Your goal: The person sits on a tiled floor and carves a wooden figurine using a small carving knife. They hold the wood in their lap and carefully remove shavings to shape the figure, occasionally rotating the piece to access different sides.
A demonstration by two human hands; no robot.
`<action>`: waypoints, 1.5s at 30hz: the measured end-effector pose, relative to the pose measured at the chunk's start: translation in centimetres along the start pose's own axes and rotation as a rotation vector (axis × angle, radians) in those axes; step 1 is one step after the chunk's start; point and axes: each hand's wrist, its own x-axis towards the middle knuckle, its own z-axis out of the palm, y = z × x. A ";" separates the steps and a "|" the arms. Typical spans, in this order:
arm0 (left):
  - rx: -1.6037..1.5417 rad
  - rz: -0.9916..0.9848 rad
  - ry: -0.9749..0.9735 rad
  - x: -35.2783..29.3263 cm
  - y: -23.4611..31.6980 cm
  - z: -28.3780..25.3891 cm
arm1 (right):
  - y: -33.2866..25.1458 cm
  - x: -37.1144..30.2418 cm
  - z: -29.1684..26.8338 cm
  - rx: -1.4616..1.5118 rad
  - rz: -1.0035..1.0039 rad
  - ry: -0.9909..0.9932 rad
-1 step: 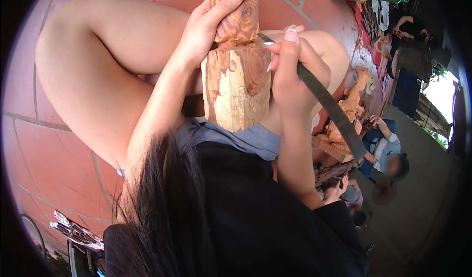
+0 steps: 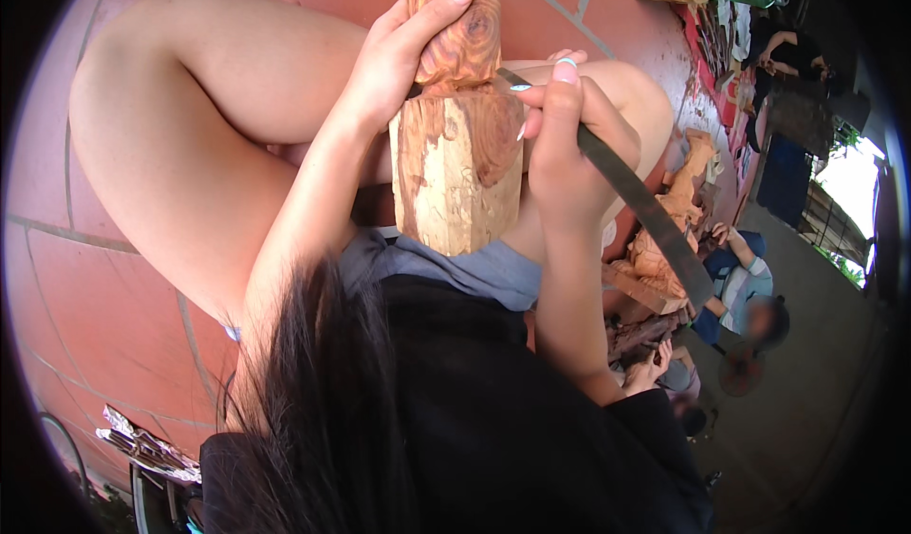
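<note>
Over the front edge of your grey-clothed lap [image 2: 489, 276] is a brown-and-cream wooden block [image 2: 455, 169] with rounded top and faceted base. The fingers of your left hand [image 2: 387, 69] are wrapped on its top; your right hand's [image 2: 567, 145] are closed around a long, flat, dark metal tool [image 2: 647, 211]. Farther right is an orange-brown carved wooden figure [image 2: 678, 202].

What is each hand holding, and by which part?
Left hand: carved wood piece, by its rounded end. Right hand: dark flat tool, near its wood-side end.

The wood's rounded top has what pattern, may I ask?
The rounded top has dark, swirling grain on orange-brown, best seen in the head view.
</note>
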 end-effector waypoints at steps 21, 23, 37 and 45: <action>-0.083 -0.037 -0.017 0.7 -0.8 -1.0 | -1.0 0.5 -0.2 0.095 0.142 -0.008; -0.049 -0.017 0.000 0.8 -1.3 -1.2 | -0.8 -0.1 -0.1 0.081 0.142 -0.004; -0.129 0.004 -0.027 0.0 -1.5 -1.4 | 0.3 -1.7 -0.7 0.469 0.270 0.159; -0.121 -0.034 0.052 0.2 -1.7 -2.1 | 2.6 -2.6 0.7 0.470 0.037 0.125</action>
